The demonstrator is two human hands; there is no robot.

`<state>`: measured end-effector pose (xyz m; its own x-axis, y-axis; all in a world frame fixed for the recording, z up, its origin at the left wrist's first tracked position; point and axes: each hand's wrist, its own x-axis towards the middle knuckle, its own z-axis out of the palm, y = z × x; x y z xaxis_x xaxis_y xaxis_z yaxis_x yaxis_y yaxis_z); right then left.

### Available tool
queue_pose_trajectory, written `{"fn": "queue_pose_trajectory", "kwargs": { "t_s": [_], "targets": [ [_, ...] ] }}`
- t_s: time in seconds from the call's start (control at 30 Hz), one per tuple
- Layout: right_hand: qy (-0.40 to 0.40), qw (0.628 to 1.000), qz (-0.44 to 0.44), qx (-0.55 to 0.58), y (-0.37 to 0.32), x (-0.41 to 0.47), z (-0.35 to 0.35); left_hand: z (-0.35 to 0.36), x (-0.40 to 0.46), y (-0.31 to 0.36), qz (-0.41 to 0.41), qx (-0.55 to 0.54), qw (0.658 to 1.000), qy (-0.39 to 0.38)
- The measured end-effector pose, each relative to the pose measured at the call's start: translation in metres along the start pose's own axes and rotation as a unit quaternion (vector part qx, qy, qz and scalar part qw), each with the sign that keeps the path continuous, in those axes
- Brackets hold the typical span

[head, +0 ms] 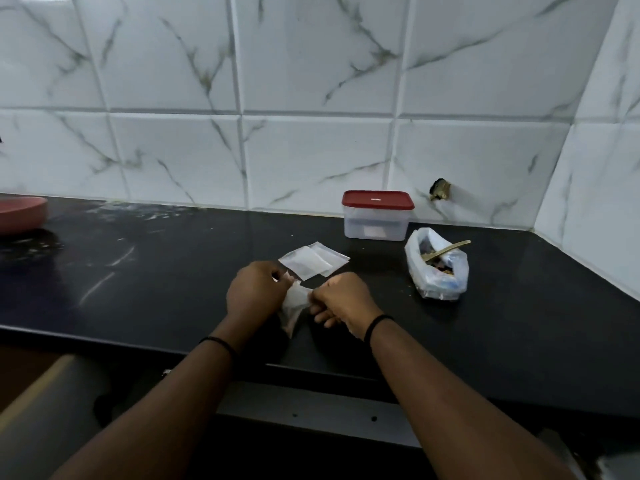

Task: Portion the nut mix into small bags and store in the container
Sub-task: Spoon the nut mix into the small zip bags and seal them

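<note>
Bag (294, 303): small, translucent, crumpled, pinched between hands.

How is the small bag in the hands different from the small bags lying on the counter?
The small bag in the hands is pinched from both sides by the left hand and right hand, while the spare bags lie untouched behind them. The held bag looks bunched and crumpled; the spare bags lie flat, overlapping each other. All are small, pale and translucent. Whether the held bag has nuts inside cannot be told.
</note>
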<state>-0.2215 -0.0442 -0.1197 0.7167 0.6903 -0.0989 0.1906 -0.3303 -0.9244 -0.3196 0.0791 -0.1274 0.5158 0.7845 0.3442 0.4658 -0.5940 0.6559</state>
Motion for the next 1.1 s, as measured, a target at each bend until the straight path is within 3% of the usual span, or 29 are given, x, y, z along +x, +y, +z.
{"fn": "queue_pose_trajectory", "kwargs": {
  "t_s": [0.13,0.23,0.43,0.57,0.77,0.93,1.1],
  "targets": [
    [0.040,0.987,-0.040,-0.148,0.000,0.008,0.010,-0.005,0.006,-0.010,-0.015,0.023,1.000,-0.015],
    [0.053,0.984,-0.063,-0.161,0.003,0.021,0.008,-0.005,0.014,-0.011,-0.021,0.034,0.998,-0.039],
    [0.245,0.947,-0.101,-0.183,0.021,0.064,-0.019,-0.004,0.022,0.008,0.026,0.119,0.993,0.011],
    [0.221,0.944,-0.141,-0.200,0.018,0.093,-0.027,0.015,0.020,0.042,0.097,0.143,0.984,0.031],
    [0.147,0.906,-0.152,-0.367,0.011,0.124,-0.017,0.039,0.019,0.059,0.105,0.214,0.971,0.014],
    [0.139,0.928,-0.148,-0.312,0.014,0.129,-0.019,0.052,0.018,0.049,0.121,0.325,0.938,-0.032],
    [0.187,0.954,-0.174,-0.158,0.016,0.115,-0.027,0.048,0.016,0.057,0.130,0.278,0.952,0.004]
  ]
}}
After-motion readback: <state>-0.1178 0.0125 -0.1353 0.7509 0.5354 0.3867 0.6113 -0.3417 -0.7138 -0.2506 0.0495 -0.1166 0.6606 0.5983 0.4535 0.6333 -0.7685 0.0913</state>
